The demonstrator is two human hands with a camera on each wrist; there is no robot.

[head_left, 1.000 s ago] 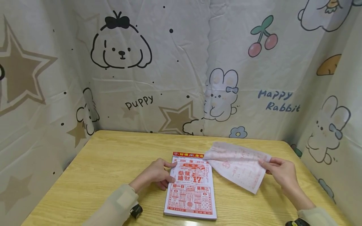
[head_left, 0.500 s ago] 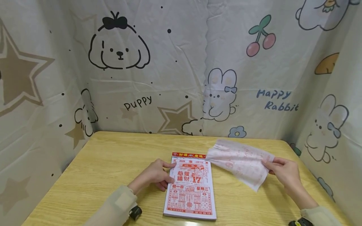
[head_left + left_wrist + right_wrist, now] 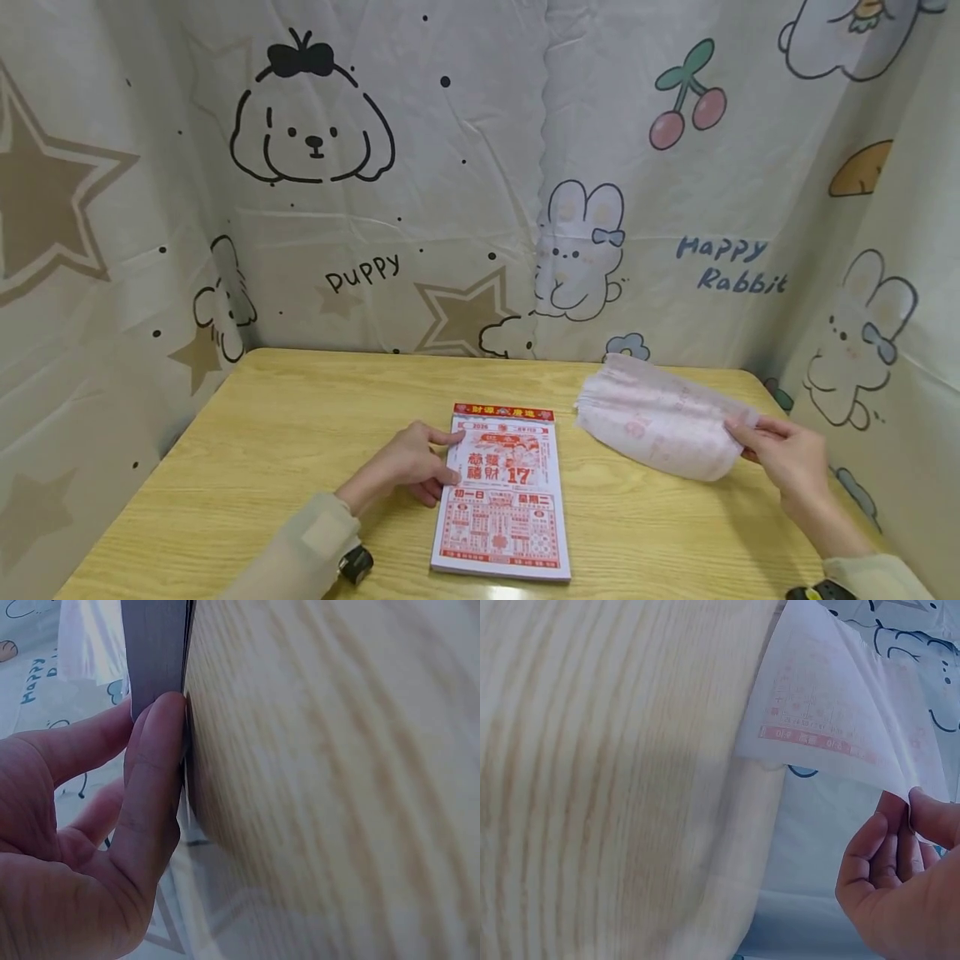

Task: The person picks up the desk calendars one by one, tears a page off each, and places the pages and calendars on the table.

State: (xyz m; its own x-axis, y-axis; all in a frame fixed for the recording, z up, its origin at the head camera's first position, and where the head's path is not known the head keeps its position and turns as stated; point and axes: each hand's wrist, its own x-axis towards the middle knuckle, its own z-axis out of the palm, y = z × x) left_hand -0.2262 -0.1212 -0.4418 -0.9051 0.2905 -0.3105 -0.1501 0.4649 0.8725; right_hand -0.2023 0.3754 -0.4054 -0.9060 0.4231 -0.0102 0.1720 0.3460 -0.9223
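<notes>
A thick tear-off calendar (image 3: 501, 521) printed in red, with a red and gold header strip, lies on the table. My left hand (image 3: 408, 462) holds its left edge, thumb and fingers at the side of the pad. In the left wrist view the fingertips meet the grey edge of the pad (image 3: 156, 652). To the right of the calendar, my right hand (image 3: 787, 458) pinches a thin calendar page (image 3: 660, 421) by its right end. The page hangs above the table, apart from the pad, with a ragged left end. Red print shows faintly through it in the right wrist view.
The yellow wood-grain table (image 3: 315, 400) has rounded far corners. Behind it and on both sides hangs a pale curtain (image 3: 465, 200) with cartoon prints. Each wrist wears a dark band, such as the left wristband (image 3: 356, 564).
The right hand has moved right, and the page has come away from the top right of the calendar, which it touched before. My left hand stays at the pad's left edge.
</notes>
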